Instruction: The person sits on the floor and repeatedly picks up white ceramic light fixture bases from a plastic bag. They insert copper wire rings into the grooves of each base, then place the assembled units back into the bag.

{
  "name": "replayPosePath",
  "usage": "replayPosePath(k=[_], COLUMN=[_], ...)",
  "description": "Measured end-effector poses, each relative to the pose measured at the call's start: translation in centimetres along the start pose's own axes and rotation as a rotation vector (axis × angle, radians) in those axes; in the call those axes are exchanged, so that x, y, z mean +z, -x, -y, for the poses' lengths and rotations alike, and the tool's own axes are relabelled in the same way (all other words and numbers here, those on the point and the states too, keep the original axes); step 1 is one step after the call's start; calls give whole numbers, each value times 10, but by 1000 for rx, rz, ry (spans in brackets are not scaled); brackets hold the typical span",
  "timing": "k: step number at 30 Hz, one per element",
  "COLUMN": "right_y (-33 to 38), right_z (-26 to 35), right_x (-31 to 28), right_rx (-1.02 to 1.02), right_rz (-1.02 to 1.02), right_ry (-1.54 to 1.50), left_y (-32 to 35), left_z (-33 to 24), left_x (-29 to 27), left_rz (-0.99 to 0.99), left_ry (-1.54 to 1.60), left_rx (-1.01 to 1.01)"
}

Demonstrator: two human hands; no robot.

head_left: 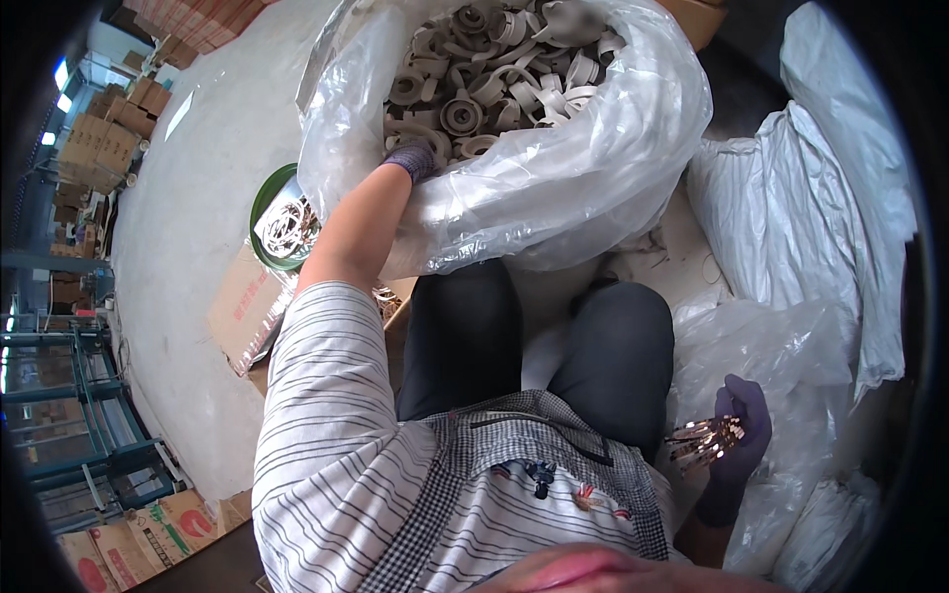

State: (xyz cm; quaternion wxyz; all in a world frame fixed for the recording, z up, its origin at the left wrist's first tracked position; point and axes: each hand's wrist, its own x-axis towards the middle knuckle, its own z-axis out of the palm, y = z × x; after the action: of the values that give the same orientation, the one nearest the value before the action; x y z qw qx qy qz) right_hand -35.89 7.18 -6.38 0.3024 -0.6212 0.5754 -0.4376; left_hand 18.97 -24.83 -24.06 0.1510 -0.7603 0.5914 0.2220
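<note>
A large clear plastic bag (554,212) stands open in front of my knees, filled with white and grey ring-shaped plastic parts (494,89). My left hand (413,158), in a purple-grey glove, reaches over the bag's near left rim and touches the parts there. Its fingers are mostly hidden, so whether they grip a part does not show. Low on the right, beside my hip, my right hand (749,430) wears a purple glove. It is closed around a bunch of thin copper-coloured metal strips (704,442), whose ends fan out toward my body.
Left of the bag is a green-rimmed round tub (259,222) with white and coppery pieces inside. A cardboard flap (247,306) lies below it. White sacks (781,217) and loose clear plastic (766,346) fill the right side. Stacked cartons (99,148) stand far left.
</note>
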Motion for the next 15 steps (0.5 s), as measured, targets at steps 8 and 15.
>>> replayPosePath(k=[8,15], right_y=[3,6], right_z=[-1,-13], right_x=[27,19], right_rx=[36,182], right_rz=[125,-53], right_ry=[-101,-236], left_y=[-26,133], left_z=[53,-52], left_x=[20,-59], left_rz=[-274,-172], left_ry=[332,1649], left_rx=[149,747])
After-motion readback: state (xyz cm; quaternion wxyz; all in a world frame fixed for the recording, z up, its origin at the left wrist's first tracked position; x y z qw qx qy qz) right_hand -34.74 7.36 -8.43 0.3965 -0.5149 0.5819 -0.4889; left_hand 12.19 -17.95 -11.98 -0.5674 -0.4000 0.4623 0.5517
